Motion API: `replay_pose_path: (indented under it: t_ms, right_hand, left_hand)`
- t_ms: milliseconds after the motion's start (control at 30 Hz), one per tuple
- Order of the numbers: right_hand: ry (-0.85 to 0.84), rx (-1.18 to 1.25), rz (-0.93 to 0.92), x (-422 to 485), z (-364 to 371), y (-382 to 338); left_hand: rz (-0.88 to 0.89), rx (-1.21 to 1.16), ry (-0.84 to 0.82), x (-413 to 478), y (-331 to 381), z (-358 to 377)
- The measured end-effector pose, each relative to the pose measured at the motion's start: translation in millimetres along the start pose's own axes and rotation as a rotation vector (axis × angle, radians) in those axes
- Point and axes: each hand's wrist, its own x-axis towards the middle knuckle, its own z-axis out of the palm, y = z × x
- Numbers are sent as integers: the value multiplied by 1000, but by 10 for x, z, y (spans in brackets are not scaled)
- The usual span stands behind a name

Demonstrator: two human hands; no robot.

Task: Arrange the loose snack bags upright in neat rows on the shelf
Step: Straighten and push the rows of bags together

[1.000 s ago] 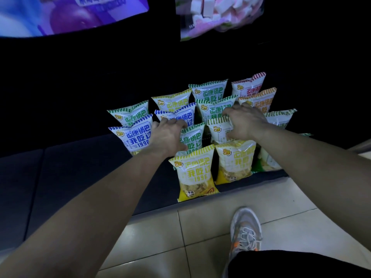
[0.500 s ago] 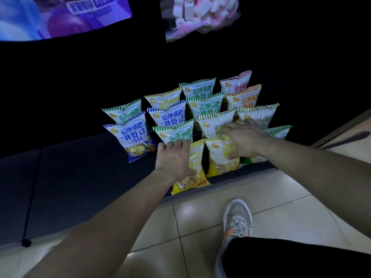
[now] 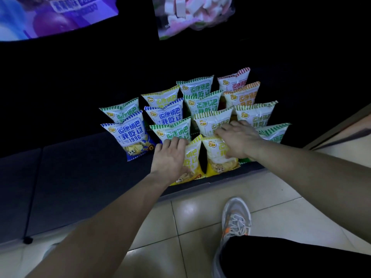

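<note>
Several snack bags stand upright in rows on the dark low shelf (image 3: 84,177), striped green, blue, yellow, orange and red along their tops. Two yellow bags stand at the front. My left hand (image 3: 170,157) lies against the left yellow bag (image 3: 193,157), fingers pointing up over its top edge and covering most of its front. Spread over the top of the right yellow bag (image 3: 217,159), my right hand (image 3: 237,138) has its fingers reaching left. A blue bag (image 3: 132,137) stands apart at the front left.
The shelf's left part is bare dark surface. A tiled floor (image 3: 180,221) runs below the shelf edge, with my grey shoe (image 3: 236,219) on it. A bag of pink and white sweets (image 3: 192,13) hangs above, beside a purple display (image 3: 50,15).
Both hands came forward from the middle rows to the two front yellow bags. The left yellow bag now stands narrower and more upright under my left hand.
</note>
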Motion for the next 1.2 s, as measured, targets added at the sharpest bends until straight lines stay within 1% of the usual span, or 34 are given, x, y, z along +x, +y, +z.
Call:
replay_pose_path:
  t_ms: [133,233,300,400,467,567,633,733,800,933,1200]
  right_hand:
    - [16,23,-1,-30,-15,10]
    - [52,143,8,-98,-84,169]
    - [102,223,54,-182,-109,388]
    - [142,299,182,-354,-58,743]
    - [121,286,230,-482,26,914]
    - [57,200,212,-595,156,1002]
    - [21,112,173,-597,240,959]
    - [11,44,173,-520,321,879]
    - [5,48,184,-453,312,887]
    - [-30,60,189,-386,278,980]
    - [3,143,209,-372,328,935]
  left_hand:
    - [2,-23,-57,12,-22,-45]
    - [-8,-29,-100,-1,7,-94]
    - [-36,-53,-114,26,45,-166]
    - [-33,-80,-55,128,168,-273]
    - [-5,-102,-25,238,328,-320]
    - [48,-91,-18,431,606,-317]
    - [61,-61,-44,539,755,-273]
    - [32,1,-115,656,886,-189]
    - [45,32,-123,690,927,-135]
    - [128,76,-57,688,964,-58]
    - [121,69,-52,726,956,-24]
